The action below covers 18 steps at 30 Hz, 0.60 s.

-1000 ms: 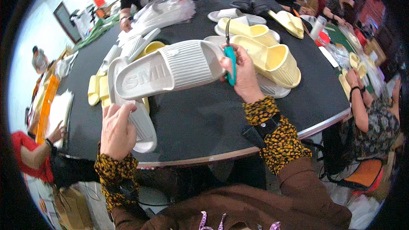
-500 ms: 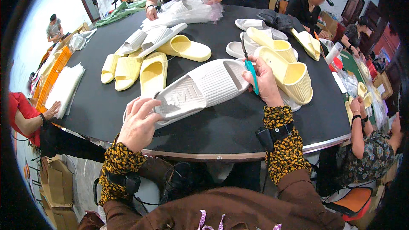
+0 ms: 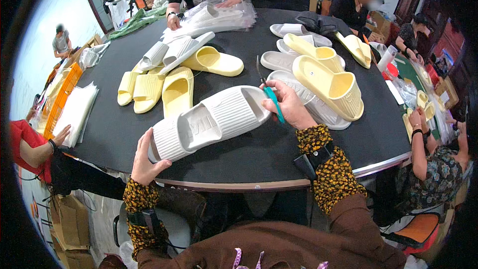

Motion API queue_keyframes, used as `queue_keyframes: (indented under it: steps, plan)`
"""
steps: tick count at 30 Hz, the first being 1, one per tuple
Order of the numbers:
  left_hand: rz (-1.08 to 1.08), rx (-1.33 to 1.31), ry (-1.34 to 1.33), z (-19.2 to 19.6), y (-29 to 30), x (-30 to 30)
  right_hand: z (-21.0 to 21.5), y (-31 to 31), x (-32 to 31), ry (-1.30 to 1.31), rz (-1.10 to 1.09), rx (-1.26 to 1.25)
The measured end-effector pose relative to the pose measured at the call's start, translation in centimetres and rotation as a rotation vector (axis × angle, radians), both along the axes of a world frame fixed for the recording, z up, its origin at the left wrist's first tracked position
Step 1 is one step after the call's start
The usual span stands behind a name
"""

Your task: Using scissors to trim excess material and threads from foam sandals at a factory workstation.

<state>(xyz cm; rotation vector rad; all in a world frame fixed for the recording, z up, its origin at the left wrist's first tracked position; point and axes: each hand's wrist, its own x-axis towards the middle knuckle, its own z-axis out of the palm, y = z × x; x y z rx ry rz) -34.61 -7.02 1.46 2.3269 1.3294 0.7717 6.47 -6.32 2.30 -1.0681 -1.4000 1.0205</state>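
Note:
A light grey slide slipper [image 3: 236, 112] lies slantwise in front of me, above the near part of the table. A second ribbed band [image 3: 168, 138] shows at its left end, apparently from another grey slipper fitted against it. My left hand [image 3: 148, 162] grips that left end, thumb below and fingers behind. My right hand [image 3: 293, 108] is closed round teal-handled scissors [image 3: 273, 103], their dark blades pointing up and away. Its fingers are also at the slipper's right end; whether they pinch it, I cannot tell.
Yellow and grey slippers [image 3: 149, 92] lie in a group at left. More slippers [image 3: 328, 87] sit at right on the black table [image 3: 224, 164]. Plastic bags [image 3: 79, 112] are stacked at far left. Across the table, a co-worker handles a bagged slipper [image 3: 214, 16].
The grey slipper has moved left and nearer, and a second ribbed band now shows at its left end. My left hand has shifted to that end; the right hand and scissors moved left.

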Motion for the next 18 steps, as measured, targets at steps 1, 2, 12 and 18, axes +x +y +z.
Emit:
queue_keyframes:
  steps: [1,2,12,18]
  plan:
    - [-0.006,0.019,-0.002,0.2,0.0,0.2,0.0,-0.1,-0.3,0.012,0.022,-0.032]
    - [-0.011,0.037,-0.004,0.3,0.1,0.4,0.0,0.0,-0.5,0.024,0.045,-0.064]
    - [-0.062,-0.212,-0.430,0.2,2.8,0.8,1.0,-0.1,-0.4,0.160,0.006,-0.014]
    - [-0.112,-0.397,-0.540,0.6,5.9,2.7,0.2,-0.3,0.5,0.350,-0.098,-0.019]
